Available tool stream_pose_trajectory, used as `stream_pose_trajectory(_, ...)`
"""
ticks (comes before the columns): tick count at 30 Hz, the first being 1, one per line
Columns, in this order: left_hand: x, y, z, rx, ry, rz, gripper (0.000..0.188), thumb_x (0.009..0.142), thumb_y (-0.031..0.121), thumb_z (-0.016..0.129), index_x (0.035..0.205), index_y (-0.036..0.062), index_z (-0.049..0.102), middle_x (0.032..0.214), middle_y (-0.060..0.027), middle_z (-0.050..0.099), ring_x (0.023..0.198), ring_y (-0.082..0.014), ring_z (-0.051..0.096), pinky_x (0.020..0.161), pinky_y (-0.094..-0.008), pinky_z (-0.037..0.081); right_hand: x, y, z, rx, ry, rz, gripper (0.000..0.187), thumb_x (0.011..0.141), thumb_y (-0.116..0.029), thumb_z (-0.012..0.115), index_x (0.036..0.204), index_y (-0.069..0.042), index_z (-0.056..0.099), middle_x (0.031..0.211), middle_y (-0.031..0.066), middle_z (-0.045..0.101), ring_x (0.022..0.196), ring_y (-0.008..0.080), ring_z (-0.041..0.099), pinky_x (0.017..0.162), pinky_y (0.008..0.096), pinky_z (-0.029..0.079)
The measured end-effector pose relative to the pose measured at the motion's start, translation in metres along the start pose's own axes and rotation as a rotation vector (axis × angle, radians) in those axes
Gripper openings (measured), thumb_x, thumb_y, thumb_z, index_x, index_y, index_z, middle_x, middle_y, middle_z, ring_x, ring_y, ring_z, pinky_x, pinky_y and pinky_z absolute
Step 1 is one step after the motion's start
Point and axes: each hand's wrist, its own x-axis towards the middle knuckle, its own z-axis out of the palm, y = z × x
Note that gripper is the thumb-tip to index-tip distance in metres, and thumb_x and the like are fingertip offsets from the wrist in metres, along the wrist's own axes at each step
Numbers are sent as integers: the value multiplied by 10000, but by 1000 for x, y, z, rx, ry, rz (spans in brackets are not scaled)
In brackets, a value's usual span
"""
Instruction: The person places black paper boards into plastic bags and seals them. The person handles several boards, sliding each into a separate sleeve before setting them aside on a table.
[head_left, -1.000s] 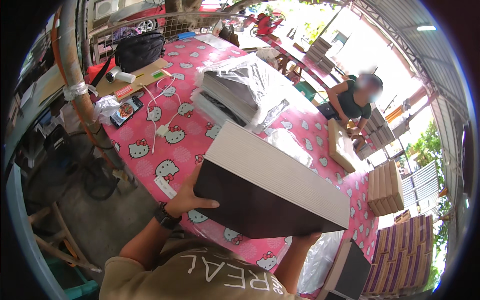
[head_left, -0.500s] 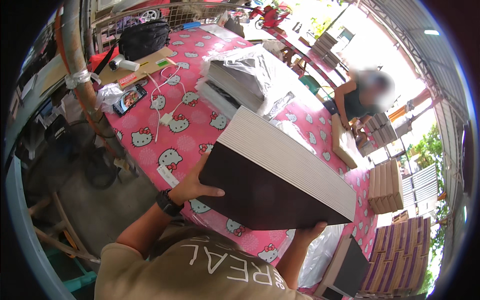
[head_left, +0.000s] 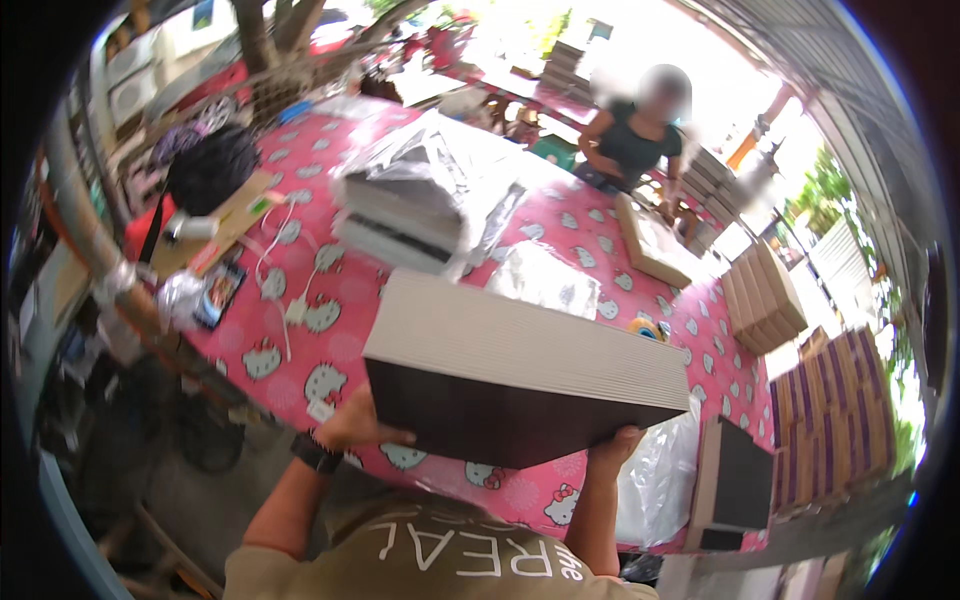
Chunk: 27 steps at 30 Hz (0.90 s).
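Note:
Between both hands I hold a thick stack of boards [head_left: 480, 410], with a black face toward me and a cream, finely layered edge on top. My left hand [head_left: 365, 422] grips its left end, thumb on the black face. My right hand [head_left: 614, 450] supports the lower right corner, its fingers partly hidden behind the stack. Past it, on the table, lie a plastic-wrapped stack [head_left: 410, 195] and a clear plastic sheet [head_left: 548, 280]. A roll of tape [head_left: 648, 328] shows just beyond the right end.
The table has a pink patterned cover [head_left: 320, 345]. To my right are a plastic sheet [head_left: 655, 480] and a black-and-cream stack [head_left: 738, 475]. Cartons [head_left: 835, 415] stand farther right. Across the table a person [head_left: 635, 140] handles a cream block [head_left: 650, 240]. A phone [head_left: 218, 295], cable [head_left: 262, 250] and post [head_left: 120, 270] are left.
The stack has come round so its long edge lies more level across my front, its left end lower. Both hands keep hold. My view has shifted, bringing the tape roll into sight.

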Motion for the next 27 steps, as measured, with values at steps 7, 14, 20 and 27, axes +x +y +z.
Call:
stream_pose_trajectory(7, -12, -85, -3, 540, -216, 142, 524, 526, 140, 700, 1020, 56, 546, 935, -150, 575, 861, -302, 555, 744, -346, 458, 7, -16, 13, 48, -89, 88, 786, 686, -619, 534, 1079, 51, 416, 994, 109, 502, 907, 190, 480, 770, 320, 392)
stream_pose_trajectory(14, -4, -74, 4, 602, -329, 101, 592, 538, 171, 711, 1089, 68, 522, 1059, -127, 550, 980, -286, 506, 866, -348, 394, 19, -46, 18, 133, -161, 37, 695, 665, -530, 628, 1018, 51, 482, 840, 104, 575, 737, 172, 555, 659, 302, 435)
stream_pose_trajectory(20, -5, -84, 22, 326, -112, 56, 656, 571, 169, 698, 1171, 54, 459, 1181, -140, 477, 1148, -266, 389, 978, -357, 290, 68, -154, 57, 22, -645, -453, 775, 552, -372, 759, 1092, 66, 416, 975, 199, 505, 880, 337, 524, 753, 364, 427)
stream_pose_trajectory(27, 1, -75, 32, 395, -183, 12, 649, 584, 172, 692, 1174, 46, 453, 1184, -139, 475, 1153, -266, 383, 981, -358, 284, 49, -144, 76, -122, -747, -424, 708, 608, -455, 686, 1029, 58, 439, 942, 196, 515, 868, 336, 520, 751, 378, 423)
